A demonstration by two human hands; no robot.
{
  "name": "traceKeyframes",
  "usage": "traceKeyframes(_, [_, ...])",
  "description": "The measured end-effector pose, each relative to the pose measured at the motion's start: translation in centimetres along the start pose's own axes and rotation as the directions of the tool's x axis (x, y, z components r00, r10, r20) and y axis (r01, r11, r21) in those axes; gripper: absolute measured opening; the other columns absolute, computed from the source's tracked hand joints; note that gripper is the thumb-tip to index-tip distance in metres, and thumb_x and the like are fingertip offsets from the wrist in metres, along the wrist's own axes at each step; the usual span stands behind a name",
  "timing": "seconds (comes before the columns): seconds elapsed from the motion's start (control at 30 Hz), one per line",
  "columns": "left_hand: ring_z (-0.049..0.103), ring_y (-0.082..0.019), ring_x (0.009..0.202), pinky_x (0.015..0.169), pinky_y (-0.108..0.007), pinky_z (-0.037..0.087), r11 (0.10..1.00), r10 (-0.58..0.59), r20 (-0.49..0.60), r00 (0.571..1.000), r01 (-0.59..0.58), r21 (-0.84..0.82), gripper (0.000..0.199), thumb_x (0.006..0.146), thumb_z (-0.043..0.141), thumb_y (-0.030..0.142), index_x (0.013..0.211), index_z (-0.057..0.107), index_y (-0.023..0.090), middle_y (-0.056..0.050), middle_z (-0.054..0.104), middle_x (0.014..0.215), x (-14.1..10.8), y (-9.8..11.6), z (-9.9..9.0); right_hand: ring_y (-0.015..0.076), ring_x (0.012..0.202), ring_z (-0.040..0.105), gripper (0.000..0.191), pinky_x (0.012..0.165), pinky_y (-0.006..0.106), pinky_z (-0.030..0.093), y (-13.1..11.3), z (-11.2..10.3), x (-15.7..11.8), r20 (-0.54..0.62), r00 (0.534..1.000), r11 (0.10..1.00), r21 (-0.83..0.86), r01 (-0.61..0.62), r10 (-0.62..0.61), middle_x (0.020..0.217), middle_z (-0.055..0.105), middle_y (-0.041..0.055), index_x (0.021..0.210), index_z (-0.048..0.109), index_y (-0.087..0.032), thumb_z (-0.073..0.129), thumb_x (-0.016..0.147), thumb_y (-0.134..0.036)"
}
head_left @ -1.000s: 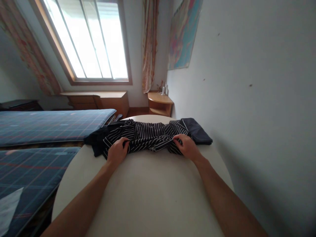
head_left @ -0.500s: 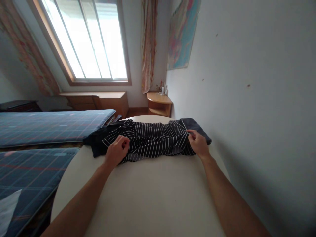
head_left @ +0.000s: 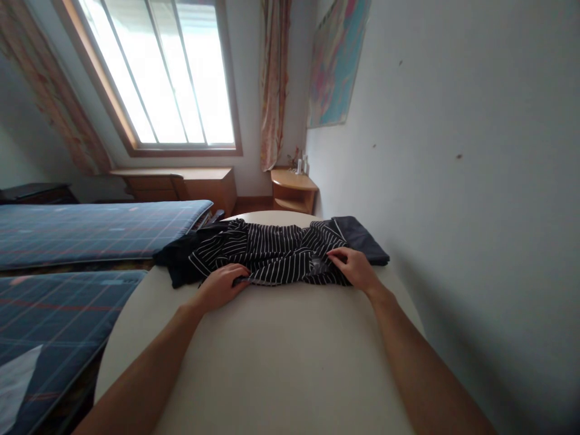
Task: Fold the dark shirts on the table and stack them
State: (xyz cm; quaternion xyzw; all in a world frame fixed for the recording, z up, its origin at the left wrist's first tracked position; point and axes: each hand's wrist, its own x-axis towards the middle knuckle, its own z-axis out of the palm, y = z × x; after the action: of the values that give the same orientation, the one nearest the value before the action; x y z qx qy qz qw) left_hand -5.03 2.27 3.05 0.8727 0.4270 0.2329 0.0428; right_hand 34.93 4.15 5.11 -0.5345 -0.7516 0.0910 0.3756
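A black shirt with white stripes [head_left: 276, 241] lies bunched across the far part of the round white table [head_left: 281, 350]. My left hand [head_left: 224, 284] is at its near left edge, fingers curled over the hem and closed on the fabric. Toward the right side, my right hand [head_left: 356, 269] pinches a fold of the shirt between thumb and fingers. A patch of plain grey cloth shows beside those fingertips. Black cloth [head_left: 174, 263] sticks out at the shirt's left end. Folded dark grey cloth [head_left: 362, 238] lies beyond my right hand.
Two beds with blue plaid mattresses [head_left: 90, 232] stand left of the table. A white wall [head_left: 475, 241] runs close along the right. Behind the table are a wooden corner shelf [head_left: 294, 181] with small items, a low wooden desk [head_left: 203, 175] and a window [head_left: 181, 78].
My left hand has moved slightly right and nearer me, to the shirt's front edge. The right hand has moved left and slightly nearer, shifting the fabric and baring a grey patch.
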Motion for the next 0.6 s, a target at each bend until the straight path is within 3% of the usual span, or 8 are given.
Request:
traceKeyframes(0.17, [0.067, -0.020, 0.095, 0.089, -0.034, 0.050, 0.995, 0.066, -0.191, 0.979, -0.050, 0.085, 0.024, 0.099, 0.050, 0.037, 0.097, 0.068, 0.022, -0.005, 0.074, 0.101, 0.5, 2.5, -1.2, 0.0237, 0.086, 0.070, 0.032, 0.083, 0.038, 0.053, 0.1, -0.9, 0.3, -0.324, 0.945, 0.999, -0.003, -0.052, 0.048, 0.102, 0.075, 0.0101, 0.103, 0.074, -0.018, 0.052, 0.092, -0.038])
traceKeyframes(0.33, [0.070, -0.020, 0.077, 0.077, -0.031, 0.051, 0.987, 0.092, -0.274, 0.957, -0.053, 0.149, 0.031, 0.101, 0.047, 0.040, 0.095, 0.069, 0.020, -0.005, 0.075, 0.084, 0.5, 5.3, -1.3, 0.0247, 0.090, 0.068, 0.038, 0.085, 0.039, 0.053, 0.3, -1.1, 0.3, -0.447, 0.893, 0.998, -0.012, -0.062, 0.050, 0.105, 0.074, 0.0113, 0.107, 0.073, -0.016, 0.047, 0.094, -0.042])
traceKeyframes(0.4, [0.070, -0.017, 0.068, 0.067, -0.027, 0.049, 0.990, 0.099, -0.181, 0.978, -0.078, 0.122, 0.031, 0.101, 0.047, 0.041, 0.097, 0.070, 0.021, -0.003, 0.075, 0.078, 0.4, 6.5, -0.9, 0.0253, 0.095, 0.067, 0.040, 0.088, 0.040, 0.052, 0.4, -1.0, 0.4, -0.453, 0.891, 0.998, -0.020, -0.057, 0.042, 0.106, 0.073, 0.0123, 0.107, 0.072, -0.016, 0.045, 0.095, -0.042])
traceKeyframes(0.47, [0.070, -0.016, 0.064, 0.061, -0.024, 0.046, 0.991, 0.126, -0.022, 0.992, -0.125, 0.056, 0.028, 0.100, 0.050, 0.039, 0.097, 0.072, 0.022, -0.001, 0.075, 0.076, 0.2, 8.2, -0.6, 0.0261, 0.097, 0.065, 0.040, 0.092, 0.043, 0.050, 0.5, -0.9, 0.4, -0.474, 0.880, 0.997, -0.051, -0.060, 0.029, 0.103, 0.071, 0.0131, 0.101, 0.073, -0.016, 0.043, 0.096, -0.043])
traceKeyframes(0.53, [0.071, -0.015, 0.067, 0.061, -0.022, 0.046, 0.987, 0.158, 0.141, 0.977, -0.155, -0.035, 0.023, 0.097, 0.055, 0.037, 0.099, 0.073, 0.024, 0.000, 0.076, 0.078, 0.1, 10.2, -0.4, 0.0265, 0.099, 0.062, 0.040, 0.096, 0.044, 0.047, 0.5, -1.0, 0.5, -0.503, 0.864, 0.994, -0.093, -0.062, 0.007, 0.100, 0.069, 0.0132, 0.092, 0.072, -0.017, 0.042, 0.096, -0.043])
traceKeyframes(0.6, [0.071, -0.014, 0.067, 0.063, -0.020, 0.047, 0.969, 0.218, 0.277, 0.936, -0.174, -0.176, 0.019, 0.095, 0.059, 0.036, 0.101, 0.074, 0.026, 0.001, 0.076, 0.079, -0.1, 12.1, -0.4, 0.0265, 0.101, 0.061, 0.039, 0.099, 0.045, 0.045, 0.3, -1.1, 0.5, -0.511, 0.859, 0.991, -0.129, -0.038, -0.034, 0.100, 0.068, 0.0132, 0.088, 0.071, -0.018, 0.042, 0.097, -0.042])
